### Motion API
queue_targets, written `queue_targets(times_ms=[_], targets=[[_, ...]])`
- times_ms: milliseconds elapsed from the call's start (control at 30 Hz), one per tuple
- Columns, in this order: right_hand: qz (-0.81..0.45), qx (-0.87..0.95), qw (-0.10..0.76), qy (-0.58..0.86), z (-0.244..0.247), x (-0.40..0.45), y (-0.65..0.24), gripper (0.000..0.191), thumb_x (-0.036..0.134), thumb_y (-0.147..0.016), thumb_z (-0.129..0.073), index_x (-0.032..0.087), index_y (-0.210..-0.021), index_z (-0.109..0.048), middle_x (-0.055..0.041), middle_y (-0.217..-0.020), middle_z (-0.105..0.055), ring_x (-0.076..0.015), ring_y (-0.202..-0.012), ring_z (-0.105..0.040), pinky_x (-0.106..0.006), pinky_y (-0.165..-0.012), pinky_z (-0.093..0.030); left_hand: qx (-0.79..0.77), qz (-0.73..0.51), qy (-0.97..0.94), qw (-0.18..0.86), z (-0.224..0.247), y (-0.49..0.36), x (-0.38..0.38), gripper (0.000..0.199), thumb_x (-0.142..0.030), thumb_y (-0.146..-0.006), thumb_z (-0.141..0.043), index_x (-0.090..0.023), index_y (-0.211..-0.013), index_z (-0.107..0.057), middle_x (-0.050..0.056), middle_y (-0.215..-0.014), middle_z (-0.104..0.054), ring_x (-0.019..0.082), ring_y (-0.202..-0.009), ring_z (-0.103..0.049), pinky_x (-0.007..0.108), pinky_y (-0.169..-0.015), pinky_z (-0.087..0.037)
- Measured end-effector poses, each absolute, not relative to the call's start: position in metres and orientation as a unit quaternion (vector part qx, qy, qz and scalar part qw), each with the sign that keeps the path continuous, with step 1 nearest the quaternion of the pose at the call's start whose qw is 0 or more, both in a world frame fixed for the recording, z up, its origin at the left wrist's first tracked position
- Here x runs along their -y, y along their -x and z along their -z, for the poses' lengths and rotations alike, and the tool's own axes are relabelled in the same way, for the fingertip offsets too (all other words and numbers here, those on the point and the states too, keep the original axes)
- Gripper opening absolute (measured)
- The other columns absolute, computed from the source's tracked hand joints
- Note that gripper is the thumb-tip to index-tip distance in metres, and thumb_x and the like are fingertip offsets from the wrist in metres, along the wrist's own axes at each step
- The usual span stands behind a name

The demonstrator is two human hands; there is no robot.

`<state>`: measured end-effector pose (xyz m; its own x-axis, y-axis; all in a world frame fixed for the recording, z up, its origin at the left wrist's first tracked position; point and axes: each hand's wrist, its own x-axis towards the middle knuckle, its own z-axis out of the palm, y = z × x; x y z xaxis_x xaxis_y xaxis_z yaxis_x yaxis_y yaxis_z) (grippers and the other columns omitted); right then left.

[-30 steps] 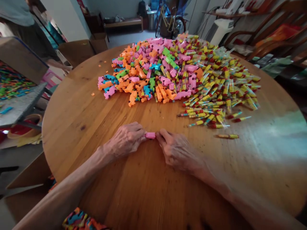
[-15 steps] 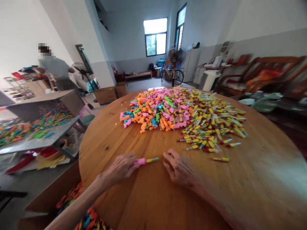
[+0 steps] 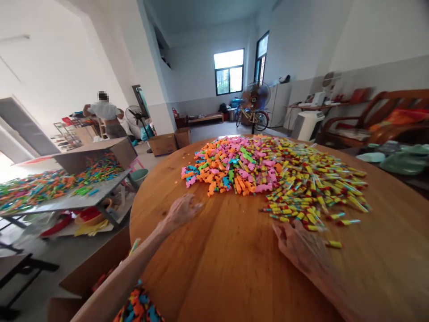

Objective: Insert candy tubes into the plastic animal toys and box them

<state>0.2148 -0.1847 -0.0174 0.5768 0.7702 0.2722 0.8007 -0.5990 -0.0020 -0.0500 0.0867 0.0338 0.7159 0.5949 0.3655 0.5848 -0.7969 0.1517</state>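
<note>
My left hand [image 3: 183,209] is over the left part of the round wooden table [image 3: 214,268], fingers apart and nothing in them, just short of a pile of pink, orange, blue and green plastic pieces [image 3: 228,167]. At the near edge of a heap of yellow-and-red sticks in clear wrap [image 3: 311,179] is my right hand [image 3: 295,237], its fingers spread and bent towards the nearest sticks. One yellow stick [image 3: 335,244] lies beside the right hand. A slim pale-tipped piece [image 3: 134,245] shows just beyond my left forearm, above an open carton.
The open carton [image 3: 97,255] with colourful pieces stands below the table's left edge. Farther left, a grey table [image 3: 114,183] carries a tipped box and many pieces. A person [image 3: 106,114] stands behind it. A fan [image 3: 254,96] and a wooden bench [image 3: 385,107] are beyond.
My left hand has let go of the pink piece with its yellow stick and moved towards the colourful pile. My right hand has moved right to the yellow sticks. The view has shifted left.
</note>
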Motion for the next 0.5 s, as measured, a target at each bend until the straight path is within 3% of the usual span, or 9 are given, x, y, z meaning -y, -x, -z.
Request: queue_targets(times_ms=[100,233,367,500], targets=[[0.153,0.429,0.085,0.886,0.017,0.183,-0.218,0.037,0.038,-0.104,-0.038,0.018,-0.101,-0.069,-0.0130,-0.096,-0.067,-0.0243,-0.066,-0.065,-0.034,-0.053,-0.033,-0.337,-0.227,-0.913,0.009,-0.017,-0.010,-0.102,0.033,-0.046,-0.098,-0.055,-0.014,-0.102,-0.060,0.010,-0.086,-0.067,0.020,-0.075,-0.066,0.028,-0.058,-0.038],[0.146,0.449,0.067,0.879,0.017,0.179,-0.225,0.034,0.030,-0.102,-0.039,0.020,-0.119,-0.068,-0.0132,-0.100,-0.067,-0.0224,-0.065,-0.065,-0.032,-0.052,-0.032,-0.374,-0.224,-0.900,0.010,-0.002,-0.047,-0.119,0.026,-0.040,-0.097,-0.055,-0.015,-0.089,-0.059,0.011,-0.081,-0.065,0.021,-0.071,-0.064,0.029,-0.055,-0.033],[0.139,0.467,0.064,0.871,0.020,0.178,-0.229,0.036,0.027,-0.103,-0.037,0.020,-0.119,-0.069,-0.0133,-0.102,-0.065,-0.0199,-0.063,-0.064,-0.029,-0.050,-0.029,-0.383,-0.192,-0.904,0.016,-0.002,-0.041,-0.130,0.018,-0.028,-0.092,-0.056,-0.017,-0.078,-0.058,0.010,-0.076,-0.065,0.022,-0.070,-0.062,0.029,-0.057,-0.035],[0.126,0.474,0.076,0.868,0.014,0.182,-0.226,0.037,0.026,-0.103,-0.037,0.021,-0.121,-0.069,-0.0132,-0.099,-0.064,-0.0205,-0.064,-0.062,-0.030,-0.050,-0.027,-0.326,-0.140,-0.934,0.040,-0.012,-0.008,-0.118,0.015,-0.028,-0.089,-0.055,-0.016,-0.085,-0.063,0.006,-0.076,-0.066,0.020,-0.070,-0.061,0.028,-0.061,-0.038]])
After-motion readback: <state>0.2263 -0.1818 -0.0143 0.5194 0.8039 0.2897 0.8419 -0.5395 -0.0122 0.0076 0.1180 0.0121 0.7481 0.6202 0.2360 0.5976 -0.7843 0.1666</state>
